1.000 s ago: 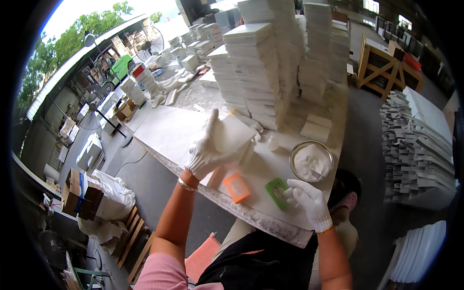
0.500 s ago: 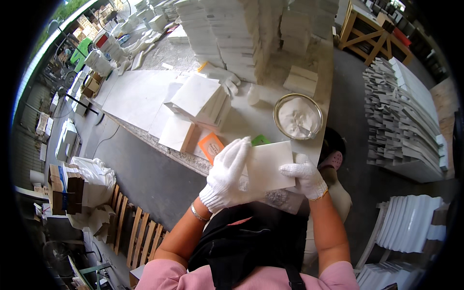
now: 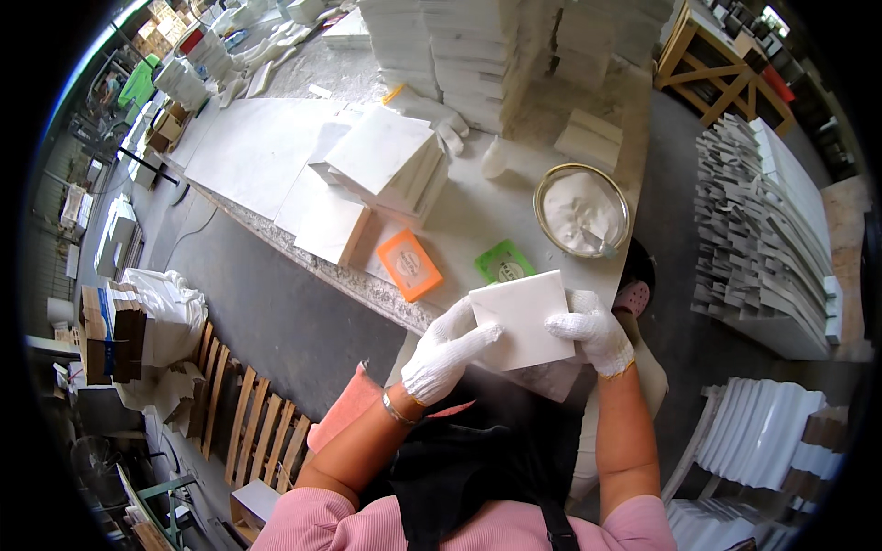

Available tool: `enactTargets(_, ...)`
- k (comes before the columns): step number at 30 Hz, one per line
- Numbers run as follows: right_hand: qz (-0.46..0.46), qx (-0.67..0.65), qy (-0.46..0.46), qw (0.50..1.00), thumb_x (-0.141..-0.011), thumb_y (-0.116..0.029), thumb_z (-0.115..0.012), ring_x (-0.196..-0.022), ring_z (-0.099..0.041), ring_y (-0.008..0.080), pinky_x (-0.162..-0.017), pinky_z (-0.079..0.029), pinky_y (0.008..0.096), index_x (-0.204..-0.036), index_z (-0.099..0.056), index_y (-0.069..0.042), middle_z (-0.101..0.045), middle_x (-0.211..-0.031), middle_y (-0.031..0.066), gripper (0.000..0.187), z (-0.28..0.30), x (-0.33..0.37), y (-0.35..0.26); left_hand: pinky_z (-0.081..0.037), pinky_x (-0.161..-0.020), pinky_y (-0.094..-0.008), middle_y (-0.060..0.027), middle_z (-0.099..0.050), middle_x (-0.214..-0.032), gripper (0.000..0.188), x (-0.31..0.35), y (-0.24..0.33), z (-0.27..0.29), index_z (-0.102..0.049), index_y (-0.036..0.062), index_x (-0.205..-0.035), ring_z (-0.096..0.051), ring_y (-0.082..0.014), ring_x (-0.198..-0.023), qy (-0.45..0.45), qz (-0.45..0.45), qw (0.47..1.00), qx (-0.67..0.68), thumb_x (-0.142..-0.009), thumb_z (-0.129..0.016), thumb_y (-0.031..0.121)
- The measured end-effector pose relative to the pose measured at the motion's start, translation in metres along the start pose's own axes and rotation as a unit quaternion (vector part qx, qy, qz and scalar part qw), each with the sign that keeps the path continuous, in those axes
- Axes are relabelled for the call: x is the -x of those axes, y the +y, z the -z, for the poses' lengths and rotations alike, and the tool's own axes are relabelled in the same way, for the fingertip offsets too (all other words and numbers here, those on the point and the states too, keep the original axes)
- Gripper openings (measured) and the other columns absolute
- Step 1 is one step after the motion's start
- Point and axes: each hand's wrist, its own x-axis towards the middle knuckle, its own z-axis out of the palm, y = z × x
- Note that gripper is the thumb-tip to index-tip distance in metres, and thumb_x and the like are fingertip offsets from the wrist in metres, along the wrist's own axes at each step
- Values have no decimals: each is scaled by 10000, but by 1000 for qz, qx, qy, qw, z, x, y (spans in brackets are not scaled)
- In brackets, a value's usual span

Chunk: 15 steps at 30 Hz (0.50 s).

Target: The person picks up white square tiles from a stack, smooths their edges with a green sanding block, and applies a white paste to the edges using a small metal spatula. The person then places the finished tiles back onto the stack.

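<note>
A square white stone tile (image 3: 524,317) is held in front of me, above the table's near edge. My left hand (image 3: 450,352), in a white knit glove, grips the tile's left edge with the thumb on its face. Gloved the same way, my right hand (image 3: 593,332) clasps the right edge. Just beyond the tile lies a green block (image 3: 504,263), and an orange block (image 3: 409,264) rests to its left. A gold-rimmed bowl (image 3: 582,209) of white paste or powder, with a small tool in it, stands beyond my right hand.
Stacked white tiles (image 3: 381,161) sit mid-table, a spare white glove (image 3: 432,117) behind them. Tall slab stacks (image 3: 459,55) rise at the back. More thin slabs (image 3: 763,239) stand on the right. Wooden pallets (image 3: 253,422) and cardboard boxes (image 3: 112,332) are at lower left.
My left hand has come down from beside the tile's upper left corner and now grips its left edge. The green block shows more fully. The view has shifted slightly.
</note>
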Motion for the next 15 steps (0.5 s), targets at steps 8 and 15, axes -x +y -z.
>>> enactTargets(8,25,240,45,969,-957,-278,-634,-869,-648,117,-794,-498,263,-1012,-715,52,-718,-902,59,344,18,-2,-13,-444,-1028,-340,-103,-609,-1301,551,4,-3,0,-492,-36,-1391,-582,-181,-1170,-47,58,994,79,-915,-684,167)
enactTargets(15,101,167,98,976,-1047,-363,-505,-789,-688,155,-774,-547,286,-1075,-682,49,-728,-865,122,449,20,-4,-11,-441,-1027,-328,-87,-629,-1272,525,5,-3,-6,-517,-38,-1377,-586,-163,-1148,-87,110,990,32,-915,-682,149)
